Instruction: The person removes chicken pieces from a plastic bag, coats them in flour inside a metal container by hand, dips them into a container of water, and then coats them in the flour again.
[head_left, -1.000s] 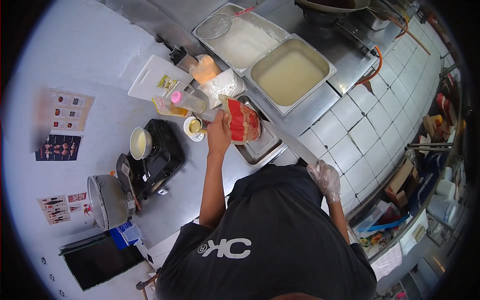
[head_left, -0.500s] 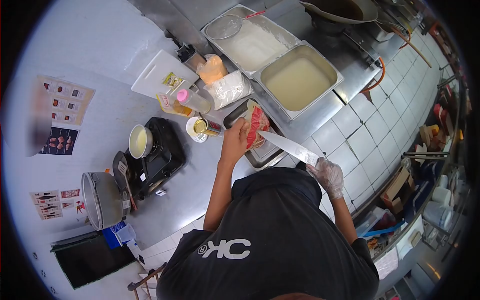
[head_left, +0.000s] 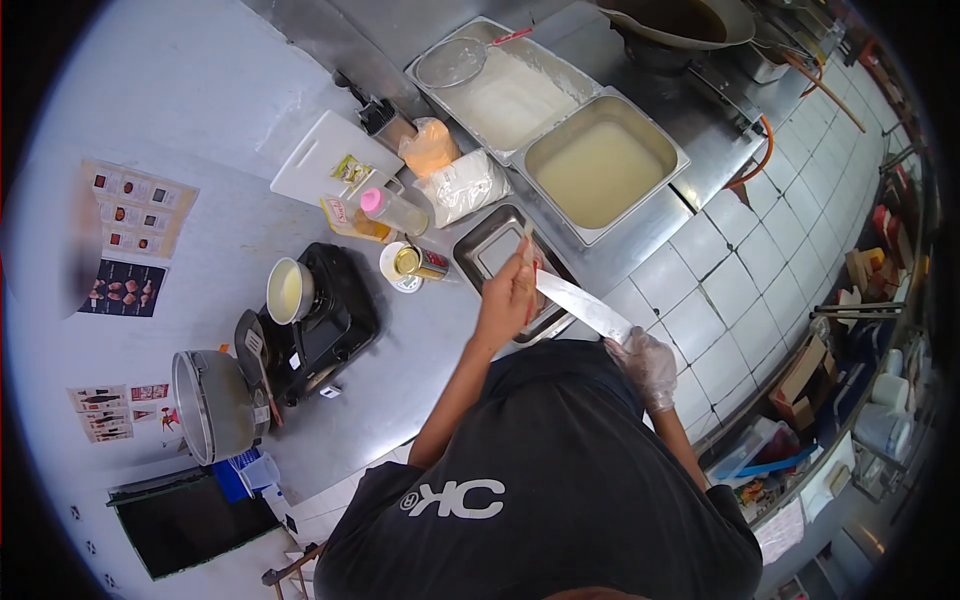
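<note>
My bare left hand (head_left: 510, 300) is closed on a paper packet with red print (head_left: 529, 238), turned nearly edge-on, so most of it is hidden. My right hand (head_left: 645, 368), in a clear plastic glove, grips a wide-bladed knife (head_left: 587, 309). The blade points left toward the packet, its tip close to my left fingers; whether it touches the packet I cannot tell. Beneath them lies a shallow metal tray (head_left: 462, 246). A gold-topped can (head_left: 425, 263) stands just left of the tray.
Behind the tray are a deep pan of pale liquid (head_left: 600, 165), a pan of white powder (head_left: 515, 98) with a strainer (head_left: 452, 64), and a bag of white powder (head_left: 462, 187). To the left, a small pot (head_left: 290, 291) sits on a black portable stove (head_left: 345, 310).
The packet has turned from showing its broad red face to nearly edge-on, uncovering more of the tray. My left hand has moved right, nearer the knife blade.
</note>
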